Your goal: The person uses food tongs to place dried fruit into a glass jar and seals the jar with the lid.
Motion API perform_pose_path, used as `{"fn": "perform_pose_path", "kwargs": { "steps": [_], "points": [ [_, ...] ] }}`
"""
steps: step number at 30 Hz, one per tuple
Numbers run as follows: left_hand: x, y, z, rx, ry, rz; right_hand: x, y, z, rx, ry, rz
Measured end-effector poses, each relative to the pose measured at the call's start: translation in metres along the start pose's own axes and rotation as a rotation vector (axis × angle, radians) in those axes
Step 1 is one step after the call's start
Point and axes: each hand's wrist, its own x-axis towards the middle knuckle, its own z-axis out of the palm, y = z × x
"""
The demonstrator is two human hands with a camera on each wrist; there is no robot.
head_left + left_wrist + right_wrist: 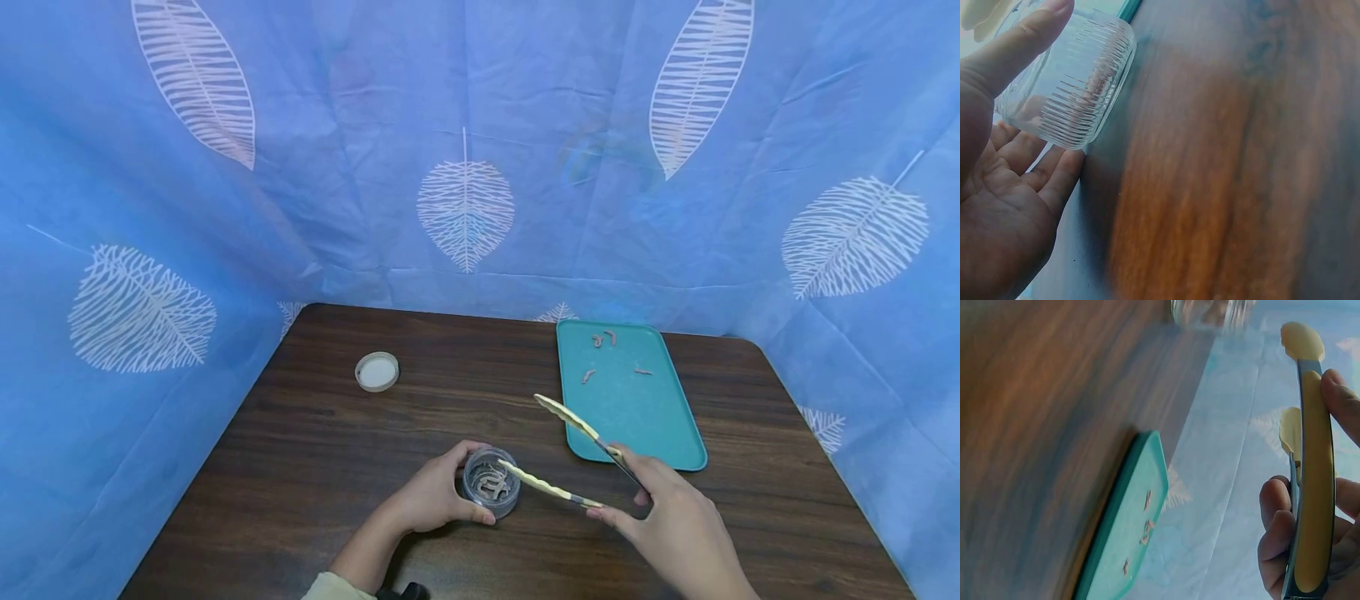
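Observation:
My left hand holds a small clear glass jar on the dark wooden table, thumb on one side and fingers on the other. Inside the jar lie several pale, worm-like pieces. My right hand grips a pair of tongs with cream-coloured tips and handle covers. The tongs' arms are spread wide, with nothing between them. One tip reaches over the jar's rim, while the other points toward the tray. In the right wrist view, thumb and fingers wrap the tongs' yellow handle.
A teal tray lies at the table's right side, with several small pinkish worm-like pieces scattered toward its far end. To the left, a round lid rests on the table. Blue cloth with white leaf prints hangs around the table.

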Motion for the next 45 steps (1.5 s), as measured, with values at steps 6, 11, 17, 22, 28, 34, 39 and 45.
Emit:
{"fn": "perform_pose_path", "kwargs": {
  "steps": [6, 11, 17, 22, 28, 34, 39, 45],
  "points": [
    [-0.001, -0.001, 0.001, 0.007, 0.005, 0.008, 0.014, 0.022, -0.001, -0.007, 0.015, 0.019],
    [-0.001, -0.001, 0.002, 0.008, 0.002, 0.014, 0.029, 0.044, 0.002, -0.021, 0.033, 0.034],
    [-0.002, -0.001, 0.000, 0.008, -0.008, 0.005, 0.045, 0.078, 0.010, -0.016, 0.078, 0.070],
    [-0.002, -0.002, 0.000, 0.005, -0.005, -0.007, 0.061, 0.108, 0.019, -0.025, 0.074, 0.082],
    [-0.001, -0.003, 0.001, 0.010, -0.004, -0.014, 0.080, 0.134, 0.021, -0.064, -0.006, 0.147],
    [-0.002, -0.002, 0.000, 0.017, -0.006, -0.010, 0.097, 0.154, 0.020, -0.093, -0.070, 0.198],
    [-0.002, 0.002, -0.001, -0.001, -0.010, -0.013, 0.107, 0.165, 0.022, -0.100, -0.107, 0.234],
    [-0.001, 0.002, -0.001, 0.002, -0.010, -0.014, 0.116, 0.175, 0.024, -0.104, -0.149, 0.269]
  ]
}}
